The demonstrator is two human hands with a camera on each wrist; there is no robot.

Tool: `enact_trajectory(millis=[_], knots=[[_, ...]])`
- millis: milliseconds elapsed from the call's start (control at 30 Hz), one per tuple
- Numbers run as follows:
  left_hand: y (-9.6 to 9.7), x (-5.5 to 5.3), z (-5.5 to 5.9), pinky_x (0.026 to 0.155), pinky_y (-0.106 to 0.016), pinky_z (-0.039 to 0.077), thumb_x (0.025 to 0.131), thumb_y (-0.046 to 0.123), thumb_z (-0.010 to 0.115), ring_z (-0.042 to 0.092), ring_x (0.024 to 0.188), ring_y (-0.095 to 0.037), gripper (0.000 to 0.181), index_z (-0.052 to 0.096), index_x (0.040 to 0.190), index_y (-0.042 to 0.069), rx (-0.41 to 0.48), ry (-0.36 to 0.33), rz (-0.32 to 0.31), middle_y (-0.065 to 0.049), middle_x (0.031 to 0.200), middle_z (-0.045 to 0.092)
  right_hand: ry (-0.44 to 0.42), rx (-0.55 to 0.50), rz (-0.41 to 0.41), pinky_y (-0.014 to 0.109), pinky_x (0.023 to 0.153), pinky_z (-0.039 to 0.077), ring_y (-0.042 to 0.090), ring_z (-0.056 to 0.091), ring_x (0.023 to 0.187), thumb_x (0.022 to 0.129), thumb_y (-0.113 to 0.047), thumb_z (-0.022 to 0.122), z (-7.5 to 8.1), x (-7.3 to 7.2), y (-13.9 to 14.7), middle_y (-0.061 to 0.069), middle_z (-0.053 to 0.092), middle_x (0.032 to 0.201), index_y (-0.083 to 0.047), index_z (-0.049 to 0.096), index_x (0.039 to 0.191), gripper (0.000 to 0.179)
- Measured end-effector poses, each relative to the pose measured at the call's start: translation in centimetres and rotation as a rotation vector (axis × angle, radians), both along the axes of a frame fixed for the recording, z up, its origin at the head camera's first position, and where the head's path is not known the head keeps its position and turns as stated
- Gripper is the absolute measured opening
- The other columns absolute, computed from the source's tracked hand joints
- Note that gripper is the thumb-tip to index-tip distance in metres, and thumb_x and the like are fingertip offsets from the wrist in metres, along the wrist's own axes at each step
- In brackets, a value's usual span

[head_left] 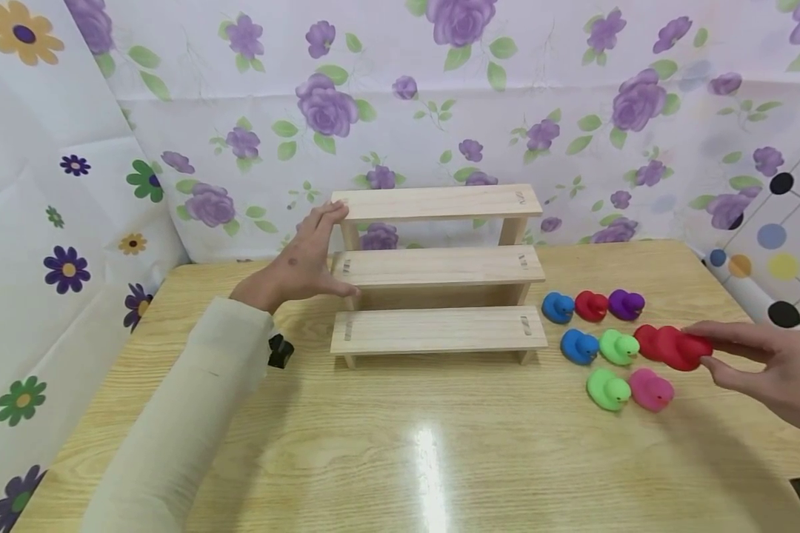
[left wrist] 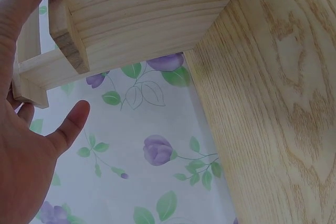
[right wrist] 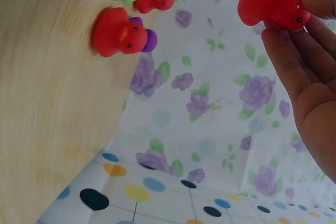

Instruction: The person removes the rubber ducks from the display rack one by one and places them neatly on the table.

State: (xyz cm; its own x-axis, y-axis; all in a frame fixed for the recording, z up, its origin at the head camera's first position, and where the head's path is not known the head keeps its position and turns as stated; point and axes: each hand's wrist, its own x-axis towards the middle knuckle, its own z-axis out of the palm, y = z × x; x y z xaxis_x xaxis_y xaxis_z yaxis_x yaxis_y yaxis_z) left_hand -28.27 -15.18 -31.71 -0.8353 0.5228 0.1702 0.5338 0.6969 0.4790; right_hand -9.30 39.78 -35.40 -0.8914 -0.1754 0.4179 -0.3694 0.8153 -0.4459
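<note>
A pale wooden three-tier shelf [head_left: 440, 329] stands on the table. My left hand [head_left: 300, 263] holds its left end, fingers at the top board and thumb by the middle board. In the left wrist view the left hand [left wrist: 31, 145] is against the wood, with one finger sticking out free. My right hand [head_left: 770, 363] pinches a red rubber duck [head_left: 683, 349] above the table at the right; the right wrist view shows this duck [right wrist: 273, 3] between thumb and fingers. Just left of it in the head view is another red duck [head_left: 647, 340].
Several ducks sit right of the shelf, including a purple duck [head_left: 627, 304], a blue duck [head_left: 580, 346], a green duck [head_left: 609, 389] and a pink duck [head_left: 651, 390]. A flowered cloth [head_left: 387, 141] hangs behind the wood-grain table [head_left: 347, 444]. A small black object [head_left: 280, 351] is near the left sleeve.
</note>
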Motion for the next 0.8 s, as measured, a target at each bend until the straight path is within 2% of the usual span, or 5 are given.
enact_trajectory(millis=[100,367,500,600,800], knots=[[-0.1,0.0,0.0,0.117,-0.055,0.022,0.068,0.023,0.095,0.004,0.151,-0.032,0.123,0.013,0.159,0.004,0.0,-0.001,-0.003,-0.012,0.164,0.008,-0.032,-0.035,-0.02,-0.001,0.069,0.042,-0.03,0.045,0.095,0.066,0.026,0.074,-0.5,0.4,0.7,-0.043,0.048,0.104,0.011,0.068,0.109,0.046],[0.0,0.0,0.0,0.117,-0.056,0.022,0.067,0.021,0.095,0.004,0.151,-0.032,0.123,0.014,0.158,0.003,0.004,0.005,-0.008,-0.012,0.164,0.008,-0.077,-0.104,-0.011,0.001,0.069,0.044,-0.025,0.051,0.091,0.066,0.029,0.071,-2.5,1.4,2.4,-0.034,0.057,0.101,0.008,0.068,0.107,0.046],[0.0,0.0,0.0,0.117,-0.055,0.022,0.068,0.021,0.095,0.004,0.151,-0.032,0.123,0.013,0.158,0.003,0.007,-0.005,-0.008,-0.012,0.164,0.007,-0.17,-0.019,-0.075,0.0,0.066,0.043,-0.027,0.044,0.088,0.069,0.024,0.074,-3.5,1.6,2.9,0.002,0.072,0.098,0.013,0.065,0.11,0.043],[0.0,0.0,0.0,0.117,-0.054,0.022,0.068,0.021,0.095,0.004,0.151,-0.031,0.123,0.013,0.159,0.004,0.009,-0.009,-0.007,-0.011,0.164,0.007,-0.207,0.01,-0.09,0.001,0.064,0.044,-0.027,0.043,0.086,0.071,0.023,0.074,-4.1,1.5,3.1,0.033,0.066,0.1,0.015,0.064,0.111,0.043],[0.0,-0.1,-0.1,0.117,-0.054,0.022,0.068,0.021,0.095,0.005,0.151,-0.031,0.123,0.014,0.158,0.004,0.009,-0.001,-0.004,-0.011,0.164,0.008,-0.258,0.022,-0.103,0.004,0.063,0.046,-0.024,0.045,0.084,0.072,0.021,0.074,-4.6,1.3,3.5,0.035,0.065,0.101,0.017,0.063,0.113,0.043]])
